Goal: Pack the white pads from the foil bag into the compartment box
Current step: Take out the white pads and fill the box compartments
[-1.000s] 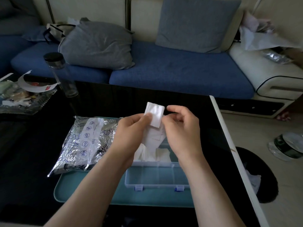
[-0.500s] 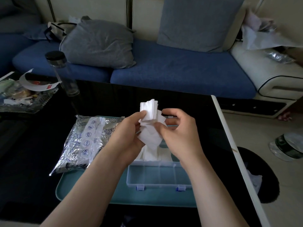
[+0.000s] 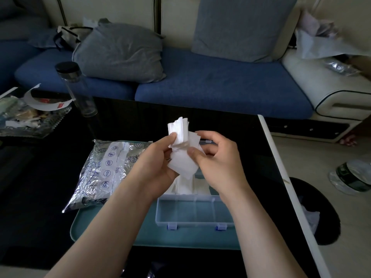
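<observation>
Lettering "Date" running sideways along the white strip of the foil bag, beside a column of round blue icons; smaller print there too fine for reading. Lying flat, long axis running away from the person, partly on the teal tray and partly on the dark bench. Holding the white pads as a fanned stack above the far side of the compartment box, long axis upright, top edges pointing up and away, one looser pad hanging below. Pinching the stack's left edge with the left hand, thumb on the near face. Pinching the right side with the right hand, fingers curled, thumb tip touching the lower pad. Reaching in with both forearms from the bottom edge. Standing on edge in the box's far compartments, more white pads; facing the person, two blue latches.
</observation>
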`<state>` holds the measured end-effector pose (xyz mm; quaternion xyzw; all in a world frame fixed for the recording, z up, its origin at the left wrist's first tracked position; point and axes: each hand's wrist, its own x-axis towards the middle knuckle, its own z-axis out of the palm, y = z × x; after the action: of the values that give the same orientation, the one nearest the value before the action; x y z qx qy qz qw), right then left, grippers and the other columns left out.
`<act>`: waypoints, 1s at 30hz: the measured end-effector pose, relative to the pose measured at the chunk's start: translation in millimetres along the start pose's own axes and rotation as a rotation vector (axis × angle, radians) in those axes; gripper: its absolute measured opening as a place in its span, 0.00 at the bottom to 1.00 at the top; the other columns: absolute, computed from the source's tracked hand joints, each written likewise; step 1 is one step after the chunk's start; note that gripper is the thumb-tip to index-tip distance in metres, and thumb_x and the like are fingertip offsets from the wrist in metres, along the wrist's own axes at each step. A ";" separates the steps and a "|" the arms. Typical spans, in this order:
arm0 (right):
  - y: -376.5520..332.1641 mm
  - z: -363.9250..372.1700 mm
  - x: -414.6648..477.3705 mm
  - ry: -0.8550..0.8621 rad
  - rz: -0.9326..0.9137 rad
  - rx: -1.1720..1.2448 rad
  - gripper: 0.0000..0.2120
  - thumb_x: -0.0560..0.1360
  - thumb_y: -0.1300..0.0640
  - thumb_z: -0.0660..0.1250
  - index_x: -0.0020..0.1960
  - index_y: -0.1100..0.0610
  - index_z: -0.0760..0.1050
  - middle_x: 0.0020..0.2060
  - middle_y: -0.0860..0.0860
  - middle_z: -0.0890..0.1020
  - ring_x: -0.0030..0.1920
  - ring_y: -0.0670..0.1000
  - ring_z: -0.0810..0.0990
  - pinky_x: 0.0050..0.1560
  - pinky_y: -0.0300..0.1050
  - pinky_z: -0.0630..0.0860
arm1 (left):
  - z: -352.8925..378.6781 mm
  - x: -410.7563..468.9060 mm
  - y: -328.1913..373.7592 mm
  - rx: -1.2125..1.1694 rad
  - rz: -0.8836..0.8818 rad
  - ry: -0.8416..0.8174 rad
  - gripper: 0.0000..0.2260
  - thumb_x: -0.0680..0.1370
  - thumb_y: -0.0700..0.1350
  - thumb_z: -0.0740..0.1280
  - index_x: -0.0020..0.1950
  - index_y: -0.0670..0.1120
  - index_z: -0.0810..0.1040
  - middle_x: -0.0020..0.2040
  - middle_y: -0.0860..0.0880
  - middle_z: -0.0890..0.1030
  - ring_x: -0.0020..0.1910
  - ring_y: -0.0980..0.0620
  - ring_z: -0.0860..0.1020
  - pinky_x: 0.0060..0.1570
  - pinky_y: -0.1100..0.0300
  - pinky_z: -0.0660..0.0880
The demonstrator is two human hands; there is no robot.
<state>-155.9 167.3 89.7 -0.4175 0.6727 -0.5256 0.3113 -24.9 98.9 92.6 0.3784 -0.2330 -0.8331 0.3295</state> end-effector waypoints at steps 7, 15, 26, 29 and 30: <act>3.6 2.5 0.6 0.089 -0.014 -0.007 0.22 0.81 0.57 0.73 0.71 0.43 0.73 0.48 0.45 0.87 0.47 0.41 0.86 0.45 0.43 0.85 | 1.7 -0.5 -1.4 -0.003 0.019 0.048 0.15 0.85 0.46 0.66 0.65 0.37 0.82 0.59 0.38 0.85 0.55 0.44 0.82 0.55 0.49 0.82; 4.6 6.7 -1.2 0.041 -0.126 -0.150 0.14 0.80 0.54 0.75 0.64 0.47 0.79 0.41 0.47 0.87 0.42 0.46 0.87 0.44 0.55 0.86 | 4.3 -7.4 0.5 0.063 0.025 -0.013 0.16 0.86 0.47 0.63 0.62 0.36 0.82 0.53 0.37 0.86 0.47 0.45 0.87 0.51 0.52 0.84; 2.4 4.6 -3.9 0.084 -0.127 -0.190 0.16 0.76 0.52 0.80 0.58 0.46 0.76 0.46 0.44 0.86 0.43 0.44 0.86 0.41 0.47 0.85 | 5.0 -11.0 -1.4 0.168 0.070 -0.021 0.15 0.86 0.46 0.63 0.63 0.38 0.82 0.57 0.37 0.86 0.55 0.42 0.87 0.54 0.51 0.84; 2.7 6.0 -5.5 0.070 -0.146 -0.246 0.13 0.76 0.50 0.79 0.57 0.46 0.79 0.47 0.39 0.83 0.46 0.39 0.82 0.43 0.41 0.83 | 5.2 -11.5 -1.2 0.135 0.054 -0.026 0.15 0.86 0.46 0.63 0.63 0.37 0.82 0.56 0.37 0.87 0.51 0.44 0.87 0.46 0.54 0.85; 2.9 6.2 -5.8 0.074 -0.131 -0.238 0.13 0.75 0.48 0.79 0.56 0.46 0.79 0.46 0.39 0.83 0.47 0.38 0.82 0.43 0.40 0.83 | 5.3 -11.4 -1.0 0.136 0.047 -0.036 0.15 0.86 0.46 0.63 0.63 0.37 0.82 0.56 0.38 0.87 0.51 0.45 0.88 0.45 0.54 0.85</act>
<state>-148.6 170.0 85.2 -0.4750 0.7126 -0.4761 0.1997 -23.7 108.6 100.6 0.3791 -0.3036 -0.8142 0.3182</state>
